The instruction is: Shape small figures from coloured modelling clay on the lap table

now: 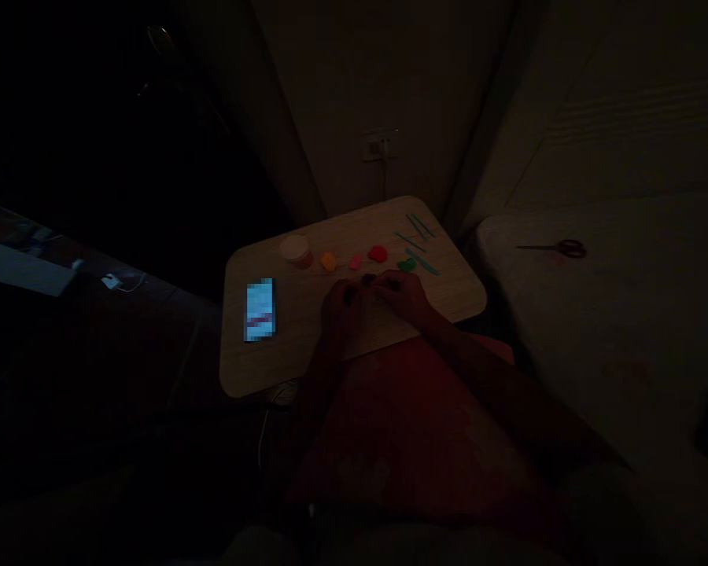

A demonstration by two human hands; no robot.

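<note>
Close together over the small wooden table [298,346], my two hands have their fingers curled inward. My left hand [341,305] is closed, its fingertips toward a small dark lump [368,279] between the hands. The fingers of my right hand [402,292] are pinched together by the same spot. Dim light hides what they grip. Just beyond lie soft clay-like lumps: an orange one [328,262], a pink one [355,262], a red one [378,253] and a green one [407,265]. Several thin teal sticks or tools [422,262] rest at the right.
A lit phone [259,310] lies on the table's left side, and a pale lidded tub [296,251] stands at the back. To the right, scissors [551,248] lie on a pale mattress-like surface [613,314]. A wall socket [380,147] with a plugged cord is behind the table.
</note>
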